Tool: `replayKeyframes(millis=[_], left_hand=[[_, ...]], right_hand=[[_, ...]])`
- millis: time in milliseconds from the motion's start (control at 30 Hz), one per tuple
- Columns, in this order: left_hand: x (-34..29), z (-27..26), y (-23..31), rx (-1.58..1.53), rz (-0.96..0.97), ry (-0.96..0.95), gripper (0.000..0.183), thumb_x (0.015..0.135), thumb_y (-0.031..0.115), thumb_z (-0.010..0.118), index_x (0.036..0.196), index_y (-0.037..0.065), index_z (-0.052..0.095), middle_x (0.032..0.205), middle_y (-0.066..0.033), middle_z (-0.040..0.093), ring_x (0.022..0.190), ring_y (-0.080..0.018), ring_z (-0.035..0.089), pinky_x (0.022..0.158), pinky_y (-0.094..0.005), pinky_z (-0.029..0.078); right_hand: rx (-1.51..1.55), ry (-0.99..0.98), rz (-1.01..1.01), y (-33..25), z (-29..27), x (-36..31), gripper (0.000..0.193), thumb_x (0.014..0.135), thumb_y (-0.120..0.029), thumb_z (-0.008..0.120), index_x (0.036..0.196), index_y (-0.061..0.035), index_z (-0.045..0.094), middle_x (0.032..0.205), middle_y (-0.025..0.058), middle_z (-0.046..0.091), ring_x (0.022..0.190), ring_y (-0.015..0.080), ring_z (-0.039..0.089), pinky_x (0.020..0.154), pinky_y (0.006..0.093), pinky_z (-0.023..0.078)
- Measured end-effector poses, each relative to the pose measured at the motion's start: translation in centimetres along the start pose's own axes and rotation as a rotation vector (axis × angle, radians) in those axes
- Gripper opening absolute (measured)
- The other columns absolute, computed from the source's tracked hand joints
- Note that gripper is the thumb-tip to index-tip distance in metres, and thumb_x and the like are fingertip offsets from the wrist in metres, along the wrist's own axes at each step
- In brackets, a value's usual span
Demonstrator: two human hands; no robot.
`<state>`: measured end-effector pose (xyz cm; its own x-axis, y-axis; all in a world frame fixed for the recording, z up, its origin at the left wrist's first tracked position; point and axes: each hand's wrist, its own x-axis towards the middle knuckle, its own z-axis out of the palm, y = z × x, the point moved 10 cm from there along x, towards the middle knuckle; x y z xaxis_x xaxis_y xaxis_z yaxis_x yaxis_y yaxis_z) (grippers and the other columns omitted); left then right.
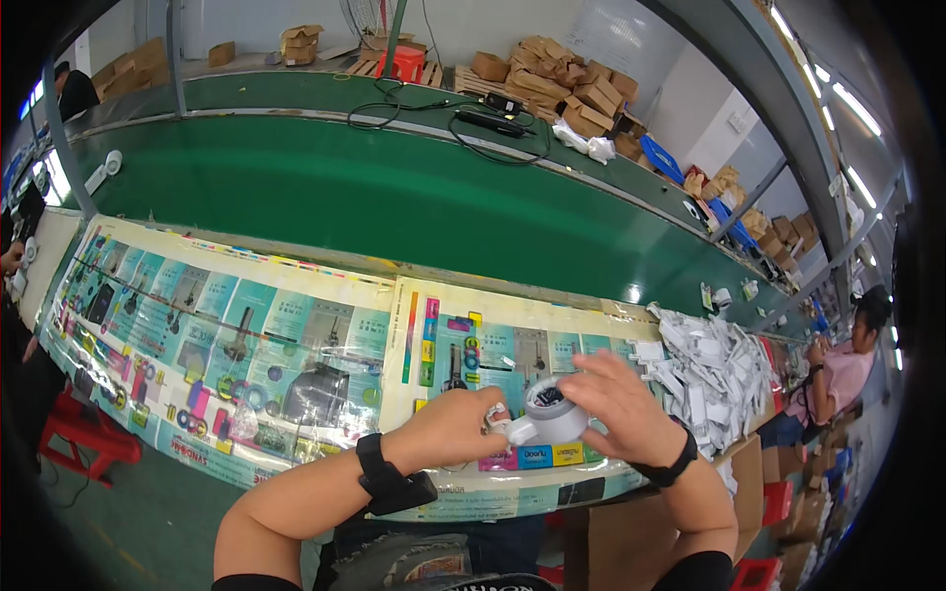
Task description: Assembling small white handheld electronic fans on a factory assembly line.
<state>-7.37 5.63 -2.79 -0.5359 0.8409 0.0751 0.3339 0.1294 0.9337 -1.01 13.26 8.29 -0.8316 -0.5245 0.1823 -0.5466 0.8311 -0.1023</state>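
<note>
Both my hands meet over the near edge of a workbench covered with printed colour sheets (296,335). My left hand (448,426) is closed around one end of a small white round plastic device (547,414) with a dark opening on top. My right hand (621,404) cups the same device from the right and above, fingers curled over its rim. A black band sits on each wrist, and a black box is strapped under my left wrist (399,488).
A heap of small white paper slips (714,369) lies on the bench just right of my hands. Behind runs a green conveyor belt (394,187) with black cables and a device. Cardboard boxes (562,79) are stacked at the back. A seated person (838,379) works at the right.
</note>
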Motion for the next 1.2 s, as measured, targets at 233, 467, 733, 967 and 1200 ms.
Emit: replayKeyframes(millis=[233, 467, 733, 967, 1200], left_hand=[[-1.1, 1.5, 1.8, 0.458, 0.084, -0.048, 0.032, 0.071, 0.026, 0.059, 0.09, 0.0, 0.053, 0.076, -0.0192, 0.06, 0.064, -0.0354, 0.06, 0.059, -0.043, 0.048], [-1.3, 2.2, 2.8, 0.395, 0.042, -0.139, 0.03, 0.076, 0.025, 0.059, 0.087, -0.002, 0.051, 0.072, -0.0196, 0.059, 0.063, -0.0371, 0.059, 0.058, -0.0438, 0.048], [-1.4, 3.2, 1.8, 0.309, 0.024, -0.244, 0.033, 0.08, 0.029, 0.06, 0.094, 0.001, 0.052, 0.072, -0.0201, 0.06, 0.065, -0.0378, 0.06, 0.057, -0.0421, 0.047], [-0.6, 2.6, 1.9, 0.159, 0.027, -0.184, 0.035, 0.079, 0.028, 0.063, 0.098, 0.0, 0.054, 0.074, -0.0167, 0.062, 0.065, -0.0277, 0.064, 0.059, -0.0347, 0.049], [-0.8, -0.3, 0.1, -0.803, -0.114, 0.162, 0.02, 0.081, 0.01, 0.059, 0.096, -0.004, 0.059, 0.086, -0.0137, 0.066, 0.075, -0.0222, 0.065, 0.072, -0.0354, 0.053]], right_hand=[[0.423, -0.217, 0.168, 0.2, 2.3, 0.5, 0.055, 0.08, -0.023, 0.066, 0.129, -0.0119, 0.045, 0.115, 0.0167, 0.046, 0.098, 0.0328, 0.053, 0.084, 0.0355, 0.045], [0.583, -0.121, 0.169, 1.0, 3.2, -1.1, 0.055, 0.083, -0.024, 0.062, 0.132, -0.0117, 0.041, 0.119, 0.016, 0.044, 0.106, 0.0316, 0.049, 0.088, 0.0348, 0.043], [0.68, 0.025, 0.182, 1.5, 4.2, -2.4, 0.058, 0.079, -0.021, 0.067, 0.131, -0.012, 0.043, 0.122, 0.0161, 0.044, 0.11, 0.0328, 0.047, 0.092, 0.0377, 0.039], [0.627, 0.16, 0.155, 2.0, 3.8, -3.1, 0.055, 0.079, -0.02, 0.066, 0.13, -0.0108, 0.045, 0.123, 0.0151, 0.043, 0.114, 0.031, 0.044, 0.095, 0.0368, 0.036], [-0.047, 0.206, 0.66, 19.5, 3.4, -8.7, 0.035, 0.082, -0.017, 0.054, 0.115, -0.0083, 0.053, 0.113, 0.0146, 0.056, 0.119, 0.0333, 0.041, 0.096, 0.0448, 0.035]])
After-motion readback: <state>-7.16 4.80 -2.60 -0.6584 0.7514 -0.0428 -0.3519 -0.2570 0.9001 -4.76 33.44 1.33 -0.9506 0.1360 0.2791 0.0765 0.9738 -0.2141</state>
